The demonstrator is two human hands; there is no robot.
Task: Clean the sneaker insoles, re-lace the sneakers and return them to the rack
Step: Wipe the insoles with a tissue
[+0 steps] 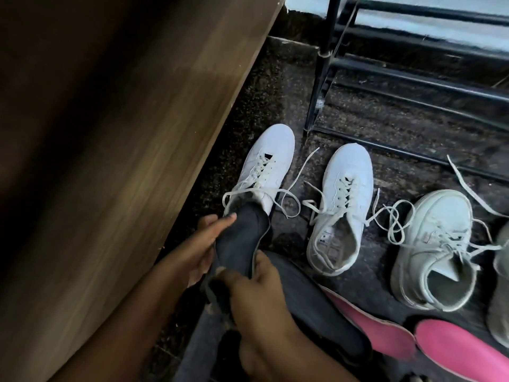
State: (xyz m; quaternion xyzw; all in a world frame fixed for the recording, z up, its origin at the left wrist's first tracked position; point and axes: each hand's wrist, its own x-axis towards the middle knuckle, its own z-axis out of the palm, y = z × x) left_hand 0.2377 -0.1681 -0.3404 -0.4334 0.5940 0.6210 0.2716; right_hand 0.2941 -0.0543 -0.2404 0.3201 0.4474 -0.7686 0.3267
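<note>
A white sneaker (271, 158) lies on the dark floor beside the wooden cabinet, laces loose. A dark insole (242, 241) sticks out of its heel opening, bent upward. My left hand (203, 244) holds the insole's left edge, thumb on top. My right hand (253, 293) grips its near end. A second white sneaker (344, 188) sits to the right, its opening showing a bare footbed. A third, bulkier white sneaker (438, 244) lies further right with tangled laces.
A wooden cabinet (124, 133) fills the left. A black metal shoe rack (399, 75) stands at the back right. Another dark insole (316, 304) and two pink insoles (451, 346) lie on the floor near me. A grey shoe (501, 285) shows at the right edge.
</note>
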